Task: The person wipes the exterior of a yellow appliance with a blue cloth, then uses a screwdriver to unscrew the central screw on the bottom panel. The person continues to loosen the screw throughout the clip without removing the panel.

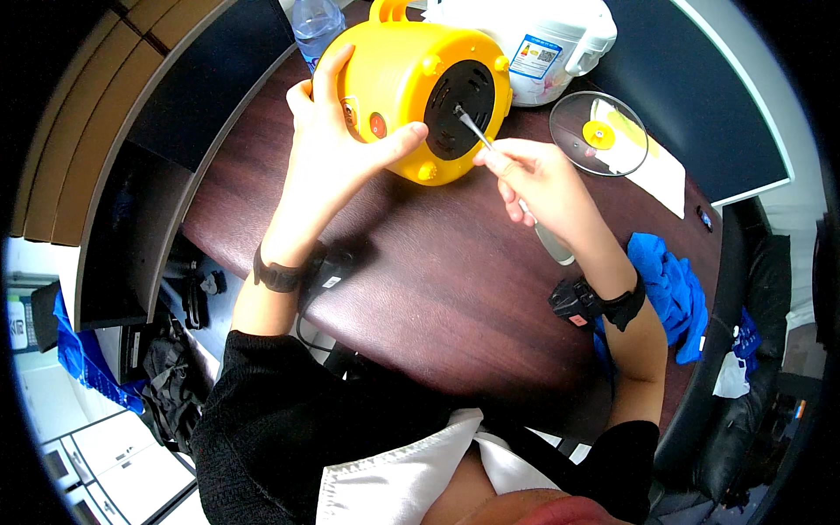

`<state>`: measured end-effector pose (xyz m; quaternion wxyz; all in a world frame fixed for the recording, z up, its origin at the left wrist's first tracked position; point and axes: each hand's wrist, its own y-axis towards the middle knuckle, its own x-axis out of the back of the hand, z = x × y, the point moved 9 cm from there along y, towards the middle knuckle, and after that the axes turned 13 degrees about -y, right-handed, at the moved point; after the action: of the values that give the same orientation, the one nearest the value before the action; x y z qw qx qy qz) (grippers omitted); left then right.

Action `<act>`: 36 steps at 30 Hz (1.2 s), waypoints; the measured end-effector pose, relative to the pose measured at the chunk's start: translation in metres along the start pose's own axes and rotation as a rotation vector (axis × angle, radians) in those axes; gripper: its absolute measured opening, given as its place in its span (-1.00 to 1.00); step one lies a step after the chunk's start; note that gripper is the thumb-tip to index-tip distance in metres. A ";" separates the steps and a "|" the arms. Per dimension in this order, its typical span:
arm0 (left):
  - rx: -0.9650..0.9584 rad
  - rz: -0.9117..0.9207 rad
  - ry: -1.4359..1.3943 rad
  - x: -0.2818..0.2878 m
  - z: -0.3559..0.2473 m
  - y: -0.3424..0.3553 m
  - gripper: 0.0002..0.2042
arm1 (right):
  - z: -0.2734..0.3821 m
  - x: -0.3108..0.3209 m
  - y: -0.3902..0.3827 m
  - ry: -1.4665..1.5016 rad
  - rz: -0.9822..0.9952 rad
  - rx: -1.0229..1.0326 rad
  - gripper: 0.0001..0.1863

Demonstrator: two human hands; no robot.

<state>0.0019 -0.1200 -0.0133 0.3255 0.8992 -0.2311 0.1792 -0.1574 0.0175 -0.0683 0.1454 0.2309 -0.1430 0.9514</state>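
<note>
A yellow electric pot (pixel 372 74) lies tipped on the table, its black vented base plate (pixel 455 127) turned toward me. Small yellow feet ring that plate, and a red switch shows on the pot's side. My left hand (pixel 341 131) grips the pot's left side, thumb near the base's rim and fingers spread along the wall. In my right hand (pixel 542 184) is a screwdriver (pixel 477 131), its grey-white handle passing under the palm. The metal shaft points up and left, with its tip at the middle of the base plate. Whether a screw sits there is too small to tell.
A glass lid (pixel 569 131) with a yellow knob lies at the right on some paper (pixel 665 179). Behind stand a white appliance (pixel 560 44) and a water bottle (pixel 317 26). Blue cloth (pixel 669 284) lies by my right forearm. Dark partitions border the table (pixel 420 262).
</note>
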 end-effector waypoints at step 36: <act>0.034 -0.008 -0.087 0.002 0.002 0.003 -0.11 | 0.057 0.055 -0.009 -0.721 -0.631 0.666 -0.81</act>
<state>0.0022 -0.1239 -0.0123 0.3004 0.9124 -0.2385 0.1427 -0.1788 0.0177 0.0090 0.2834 0.6049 0.1988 0.7171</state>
